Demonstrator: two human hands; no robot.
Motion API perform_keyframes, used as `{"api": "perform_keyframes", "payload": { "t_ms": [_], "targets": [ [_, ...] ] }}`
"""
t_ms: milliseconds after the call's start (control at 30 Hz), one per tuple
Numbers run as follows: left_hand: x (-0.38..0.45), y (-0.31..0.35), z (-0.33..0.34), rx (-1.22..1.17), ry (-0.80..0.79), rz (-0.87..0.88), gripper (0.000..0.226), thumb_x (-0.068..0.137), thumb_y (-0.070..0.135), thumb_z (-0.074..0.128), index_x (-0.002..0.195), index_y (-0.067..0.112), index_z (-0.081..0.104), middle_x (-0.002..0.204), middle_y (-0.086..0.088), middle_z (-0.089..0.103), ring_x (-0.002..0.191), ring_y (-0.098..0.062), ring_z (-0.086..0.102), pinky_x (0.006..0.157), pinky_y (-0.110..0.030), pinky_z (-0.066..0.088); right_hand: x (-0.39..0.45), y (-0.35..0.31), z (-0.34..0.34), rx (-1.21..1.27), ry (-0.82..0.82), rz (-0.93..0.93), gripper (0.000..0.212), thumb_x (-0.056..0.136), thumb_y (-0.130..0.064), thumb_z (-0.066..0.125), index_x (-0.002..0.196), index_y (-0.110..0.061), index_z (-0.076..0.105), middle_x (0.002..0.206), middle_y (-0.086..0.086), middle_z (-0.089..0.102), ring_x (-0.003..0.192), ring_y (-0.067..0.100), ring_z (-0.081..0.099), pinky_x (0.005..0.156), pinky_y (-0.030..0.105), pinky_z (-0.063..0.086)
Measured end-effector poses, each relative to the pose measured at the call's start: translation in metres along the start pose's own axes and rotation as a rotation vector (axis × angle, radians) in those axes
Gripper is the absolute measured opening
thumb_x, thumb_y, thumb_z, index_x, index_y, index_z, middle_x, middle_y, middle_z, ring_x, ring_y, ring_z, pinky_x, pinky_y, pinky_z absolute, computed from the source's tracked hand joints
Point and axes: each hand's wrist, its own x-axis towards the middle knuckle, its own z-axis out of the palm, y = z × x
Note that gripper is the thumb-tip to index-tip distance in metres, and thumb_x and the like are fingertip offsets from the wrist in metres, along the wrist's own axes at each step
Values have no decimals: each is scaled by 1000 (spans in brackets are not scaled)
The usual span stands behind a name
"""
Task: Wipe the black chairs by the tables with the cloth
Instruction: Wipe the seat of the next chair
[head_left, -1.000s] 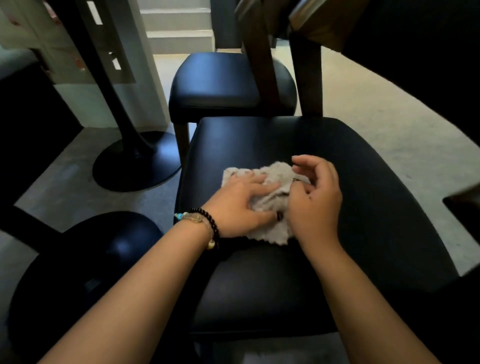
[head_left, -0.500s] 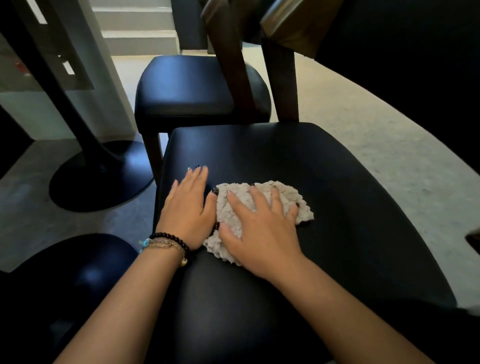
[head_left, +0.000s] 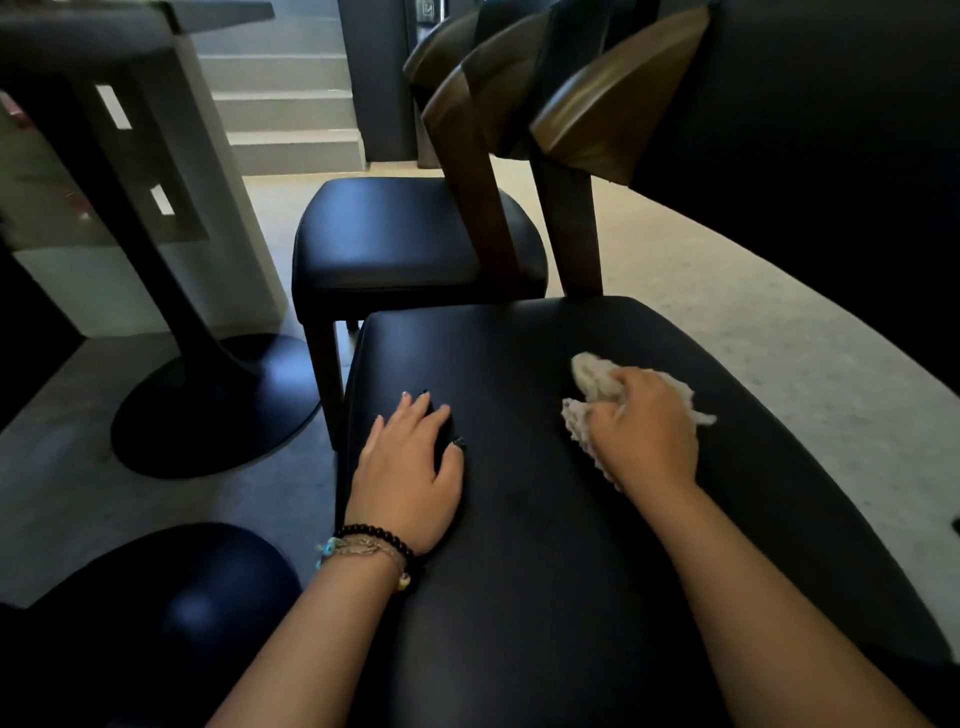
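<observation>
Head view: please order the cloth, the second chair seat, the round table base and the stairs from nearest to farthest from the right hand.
From the right hand:
1. Cloth: under its fingers, on the near chair seat.
2. Second chair seat: ahead, to the left.
3. Round table base: on the floor, far left.
4. Stairs: at the back.

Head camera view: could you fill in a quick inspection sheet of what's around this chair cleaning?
Surface: black padded near chair seat, under both hands.
Job's things: crumpled beige cloth on the seat's right part; second black chair behind.
Clutter: nothing seen.
Grips: left hand flat on the seat; right hand curled round the cloth.
Cables: nothing seen.
Surroundings: black round table base, grey steps, pale floor.
</observation>
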Motion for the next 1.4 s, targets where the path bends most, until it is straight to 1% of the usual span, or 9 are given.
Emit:
{"api": "perform_keyframes", "payload": {
  "t_ms": [100, 267, 433, 667, 900, 1100, 1200, 1300, 1400],
  "targets": [
    [-1, 1, 1, 6, -3, -13, 49, 97, 37, 43, 145, 24, 40, 157, 7, 25, 146, -5, 9, 116, -25, -2, 11, -3, 11, -230, -105, 55, 59, 85, -61, 46, 134, -29, 52, 137, 3, 52, 129, 29, 44, 108, 48, 35],
    [1, 3, 0, 13, -27, -26, 50, 97, 36, 42, 145, 23, 40, 157, 5, 26, 147, -8, 10, 118, -29, 0, -18, -20, -3, -63, -153, -91, 31, 92, -39, 48, 107, -21, 69, 108, 5, 66, 101, 24, 59, 87, 36, 48],
    [1, 1, 0, -6, -31, -30, 48, 98, 33, 43, 144, 22, 42, 157, 4, 27, 147, -8, 11, 118, -29, 1, -123, -15, -20, 193, -170, -469, 41, 74, -30, 51, 109, -28, 72, 112, -13, 69, 113, 3, 51, 101, 13, 34],
    [0, 2, -1, -70, -6, -47, 44, 98, 28, 45, 141, 19, 47, 154, 1, 34, 146, -10, 18, 118, -30, 5, -36, -17, -19, -15, -216, -57, 50, 83, -26, 58, 133, -33, 56, 134, 2, 55, 125, 26, 48, 104, 44, 42],
    [-2, 2, -5, -315, 160, -142, 39, 96, 14, 47, 134, 11, 53, 144, -6, 48, 141, -16, 33, 117, -34, 22, -146, -30, -31, 159, -390, -631, 53, 63, -19, 54, 112, -31, 70, 116, -5, 69, 111, 22, 62, 97, 32, 46],
    [-4, 5, -3, -73, -16, 6, 45, 97, 29, 47, 141, 20, 46, 152, 1, 38, 146, -13, 20, 120, -42, 6, -81, 3, -49, 73, -209, -105, 48, 82, -15, 57, 122, -41, 63, 129, -1, 61, 120, 22, 54, 100, 31, 42],
    [-6, 10, -4, -20, -74, 123, 46, 94, 34, 51, 140, 27, 47, 152, 6, 38, 145, -10, 20, 119, -48, 5, -117, -10, -44, -5, -179, -214, 47, 74, -15, 59, 116, -36, 67, 123, -1, 62, 112, 24, 52, 96, 36, 43],
    [-7, 11, -6, 24, -133, 199, 46, 93, 40, 52, 139, 34, 47, 151, 10, 38, 145, -10, 21, 117, -54, 2, -169, 4, -58, 67, -257, -481, 50, 63, -19, 60, 110, -29, 72, 117, -8, 69, 110, 10, 55, 94, 22, 43],
    [-8, 9, -7, 86, -190, 251, 45, 94, 44, 49, 139, 38, 46, 153, 11, 35, 146, -11, 18, 116, -56, 2, -156, 44, -83, 101, -273, -337, 50, 73, -12, 64, 120, -29, 68, 127, -6, 65, 122, 12, 55, 108, 25, 39]
  ]
}}
